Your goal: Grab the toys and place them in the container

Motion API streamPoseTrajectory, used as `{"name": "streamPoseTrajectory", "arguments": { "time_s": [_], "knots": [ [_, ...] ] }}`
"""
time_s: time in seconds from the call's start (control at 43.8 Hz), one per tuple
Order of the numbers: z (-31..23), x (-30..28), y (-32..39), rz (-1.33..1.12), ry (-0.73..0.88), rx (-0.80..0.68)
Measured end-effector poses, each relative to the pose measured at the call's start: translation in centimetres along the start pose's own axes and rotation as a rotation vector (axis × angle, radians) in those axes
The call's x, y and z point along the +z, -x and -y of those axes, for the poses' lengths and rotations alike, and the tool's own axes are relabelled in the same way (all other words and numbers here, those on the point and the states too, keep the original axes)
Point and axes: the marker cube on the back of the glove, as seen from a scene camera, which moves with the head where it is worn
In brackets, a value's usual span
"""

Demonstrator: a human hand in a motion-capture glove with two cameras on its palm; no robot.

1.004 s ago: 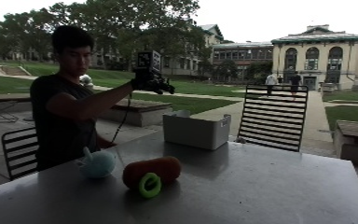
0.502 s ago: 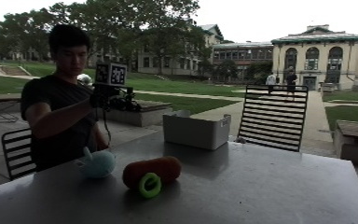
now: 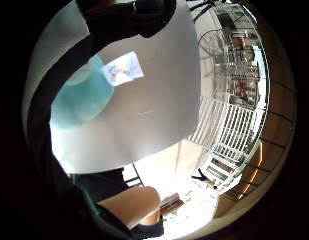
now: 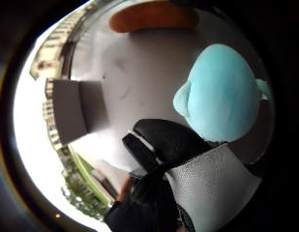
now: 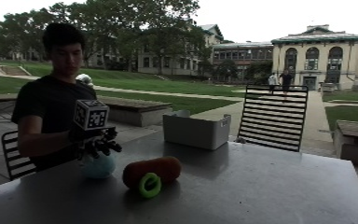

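Alignment of hand over toy is what the coming grasp is judged to depend on: the gloved right hand (image 5: 97, 144) is poised directly above the round, pale-blue plush toy (image 5: 98, 166) on the grey metal tabletop (image 5: 259, 186), fingers spread and curled downward, holding nothing. The toy lies just beneath the palm, nearly touching. An orange plush roll with a green ring (image 5: 151, 173) lies beside it; the grey rectangular container (image 5: 194, 130) stands well apart, at the tabletop's far edge.
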Motion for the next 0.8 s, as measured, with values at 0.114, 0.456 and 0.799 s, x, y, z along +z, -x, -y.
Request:
{"name": "streamPoseTrajectory", "arguments": {
  "time_s": [0.114,0.456,0.799],
  "knots": [
    [0.2,2.7,-0.7,-0.02,0.063,-0.001],
    [0.4,5.5,-0.9,-0.021,0.019,0.022],
    [0.7,5.5,-1.0,0.036,-0.153,0.133]
  ]
}}
